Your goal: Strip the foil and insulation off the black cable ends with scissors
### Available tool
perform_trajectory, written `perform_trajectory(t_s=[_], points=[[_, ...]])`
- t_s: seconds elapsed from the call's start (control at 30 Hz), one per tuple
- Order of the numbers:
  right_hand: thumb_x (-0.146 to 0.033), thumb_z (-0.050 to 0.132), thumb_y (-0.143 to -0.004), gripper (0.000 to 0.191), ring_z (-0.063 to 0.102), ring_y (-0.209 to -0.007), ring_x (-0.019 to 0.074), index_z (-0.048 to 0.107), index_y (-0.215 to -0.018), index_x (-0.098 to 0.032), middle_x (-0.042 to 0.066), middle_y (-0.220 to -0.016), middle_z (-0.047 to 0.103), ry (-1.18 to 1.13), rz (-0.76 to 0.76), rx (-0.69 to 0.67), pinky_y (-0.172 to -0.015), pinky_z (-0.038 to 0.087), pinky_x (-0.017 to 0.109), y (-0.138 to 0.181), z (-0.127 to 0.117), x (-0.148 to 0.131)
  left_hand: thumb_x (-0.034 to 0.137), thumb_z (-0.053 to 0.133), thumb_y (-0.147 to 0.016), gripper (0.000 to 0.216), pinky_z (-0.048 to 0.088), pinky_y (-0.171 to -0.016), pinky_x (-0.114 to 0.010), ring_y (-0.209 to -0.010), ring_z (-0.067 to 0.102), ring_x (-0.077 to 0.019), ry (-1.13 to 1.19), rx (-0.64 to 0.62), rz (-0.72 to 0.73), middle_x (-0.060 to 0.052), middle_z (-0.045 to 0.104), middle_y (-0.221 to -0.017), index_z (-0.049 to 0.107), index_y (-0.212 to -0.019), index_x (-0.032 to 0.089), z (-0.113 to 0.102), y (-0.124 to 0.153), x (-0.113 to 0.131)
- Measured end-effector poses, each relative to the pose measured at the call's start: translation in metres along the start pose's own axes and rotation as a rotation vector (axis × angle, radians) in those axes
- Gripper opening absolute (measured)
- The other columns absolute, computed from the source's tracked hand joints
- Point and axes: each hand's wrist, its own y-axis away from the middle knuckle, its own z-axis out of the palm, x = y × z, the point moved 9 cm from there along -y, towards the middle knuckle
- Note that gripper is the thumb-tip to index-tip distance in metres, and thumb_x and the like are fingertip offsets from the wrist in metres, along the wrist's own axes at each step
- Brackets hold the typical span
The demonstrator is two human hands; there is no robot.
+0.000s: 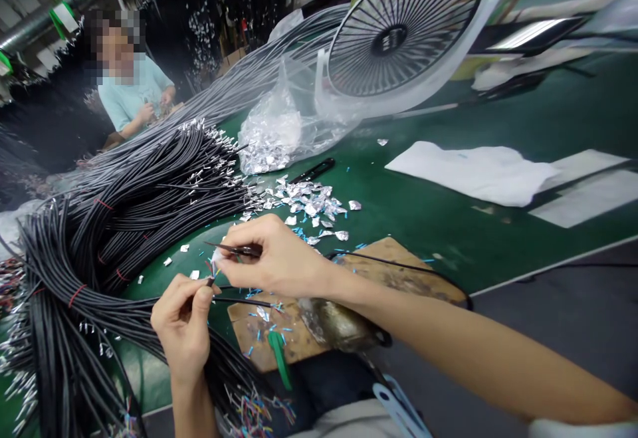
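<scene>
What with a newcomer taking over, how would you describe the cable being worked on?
Find the heap of black cables on the left of the green table. Beside it, the left hand pinches one cable, the right hand holding a pointed tool to its tip. Alone among them, it lies across the wooden board.

White desk fan (403, 32), clear bag of foil scraps (279, 129), white cloth (473, 172), worn wooden board (399, 268), seated co-worker in pale blue (132, 92), green table (548, 125).

Cable (239, 301): thin, black, single; end with bared wires pinched in left hand (183, 324), rest trailing level to the right.
Pointed tool (233, 248): slim, dark; gripped in right hand (277, 262), lying near level, tip aimed left, just above the cable end.
</scene>
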Motion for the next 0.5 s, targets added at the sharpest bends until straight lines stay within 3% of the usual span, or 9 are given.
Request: perform_trajectory(t_s=[0.23, 0.5], points=[[-0.01, 0.061, -0.068, 0.008, 0.037, -0.05, 0.0043, 0.068, -0.063, -0.01, -0.005, -0.053, 0.05, -0.057, 0.064, 0.028, -0.047, 0.03, 0.017, 0.0002, -0.0002, 0.0061, 0.019, 0.056, -0.081, 0.031, 0.038, -0.047, -0.019, -0.051, 0.048, -0.0081, -0.084, -0.003, 0.014, 0.001, 0.055, -0.056, 0.05, -0.051, 0.016, -0.001, 0.0002, 0.0008], [-0.01, 0.058, -0.07, 0.017, 0.029, -0.048, 0.0037, 0.06, -0.053, -0.011, -0.007, -0.048, 0.035, -0.099, 0.11, -0.036, -0.045, 0.025, 0.018, -0.0003, 0.0013, 0.0058, 0.021, 0.056, -0.082, 0.025, 0.039, -0.048, -0.02, -0.053, 0.049, -0.0092, -0.034, -0.031, -0.013, 0.001, 0.057, -0.058, 0.056, -0.057, 0.017, 0.0014, 0.0012, -0.0006]])
